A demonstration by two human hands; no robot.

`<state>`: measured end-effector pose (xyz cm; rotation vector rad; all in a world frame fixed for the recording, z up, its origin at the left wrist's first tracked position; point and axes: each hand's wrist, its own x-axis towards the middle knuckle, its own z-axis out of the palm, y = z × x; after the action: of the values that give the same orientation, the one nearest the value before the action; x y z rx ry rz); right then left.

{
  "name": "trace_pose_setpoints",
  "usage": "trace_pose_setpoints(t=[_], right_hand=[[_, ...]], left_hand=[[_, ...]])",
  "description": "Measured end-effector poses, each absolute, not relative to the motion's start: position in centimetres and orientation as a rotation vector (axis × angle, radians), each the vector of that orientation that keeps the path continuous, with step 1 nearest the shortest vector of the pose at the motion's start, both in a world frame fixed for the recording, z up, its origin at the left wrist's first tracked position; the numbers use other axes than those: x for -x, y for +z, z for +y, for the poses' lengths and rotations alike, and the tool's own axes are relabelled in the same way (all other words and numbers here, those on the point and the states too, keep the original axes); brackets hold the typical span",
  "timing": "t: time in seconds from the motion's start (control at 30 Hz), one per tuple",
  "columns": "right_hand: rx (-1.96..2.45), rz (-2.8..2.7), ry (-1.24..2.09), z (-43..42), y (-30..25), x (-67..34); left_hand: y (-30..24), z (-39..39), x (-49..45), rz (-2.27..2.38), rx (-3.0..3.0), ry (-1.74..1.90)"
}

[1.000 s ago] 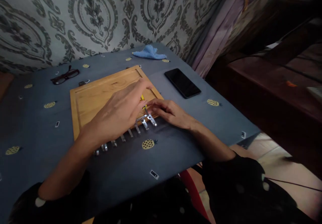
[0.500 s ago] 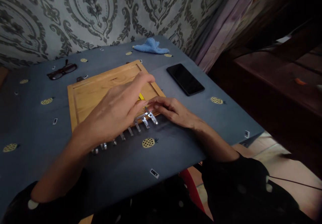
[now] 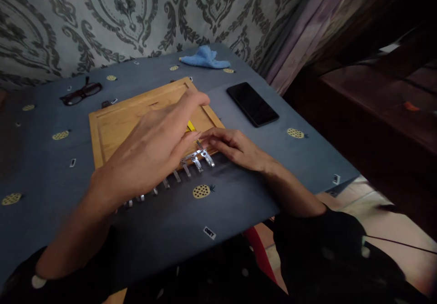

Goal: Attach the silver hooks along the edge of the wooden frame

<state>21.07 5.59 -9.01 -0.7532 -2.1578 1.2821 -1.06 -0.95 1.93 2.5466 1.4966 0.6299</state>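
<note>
My left hand (image 3: 146, 142) reaches across a framed wooden board (image 3: 118, 131), its thumb bent in over a slim tool with a yellow part (image 3: 190, 125). A thin metal shaft (image 3: 199, 144) comes out below the thumb, in line with the yellow part, and ends at a silver metal clip (image 3: 206, 157). Several such clips stick out along the board's near edge, partly hidden by my left hand. My right hand (image 3: 239, 148) rests at the board's near right corner with its fingers drawn together beside the shaft; what they grip is hidden.
A black phone (image 3: 252, 103) lies right of the board. Glasses (image 3: 81, 93) are at the left, and a blue cloth (image 3: 205, 58) is at the back near the patterned wall covering (image 3: 177, 12). The table (image 3: 252, 199) ends at its right edge above a tiled floor.
Both hands stay in nearly the same place at the board. The whole view has shifted slightly; the tool and clips keep about the same position.
</note>
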Motion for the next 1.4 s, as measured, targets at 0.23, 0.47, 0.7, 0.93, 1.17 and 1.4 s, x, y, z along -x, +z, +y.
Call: trace_pose_setpoints(t=[0.23, 0.47, 0.7, 0.93, 1.17, 1.4], right_hand=[[0.743, -2.149, 1.263, 5.6, -9.1, -21.1], [0.747, -2.155, 1.272, 5.6, -9.0, -21.1], [0.728, -2.16, 1.268, 5.6, -8.8, -21.0], [0.743, -2.158, 1.299, 5.6, -8.8, -21.0], [0.727, -2.163, 1.271, 5.7, -9.0, -21.0], [0.718, -2.151, 1.302, 5.7, -9.1, -21.1]], left_hand=[[1.6, -0.7, 1.1, 1.454, -2.503, 0.598], [1.5, -0.8, 0.9, 1.459, -2.497, 0.568], [1.2, -0.5, 0.3, 1.568, -2.614, 0.498], [1.4, -0.8, -0.1, 1.58, -2.571, 0.464], [2.3, -1.4, 0.6, 1.477, -2.575, 0.41], [3.0, -1.4, 1.8, 1.515, -2.645, 0.425]])
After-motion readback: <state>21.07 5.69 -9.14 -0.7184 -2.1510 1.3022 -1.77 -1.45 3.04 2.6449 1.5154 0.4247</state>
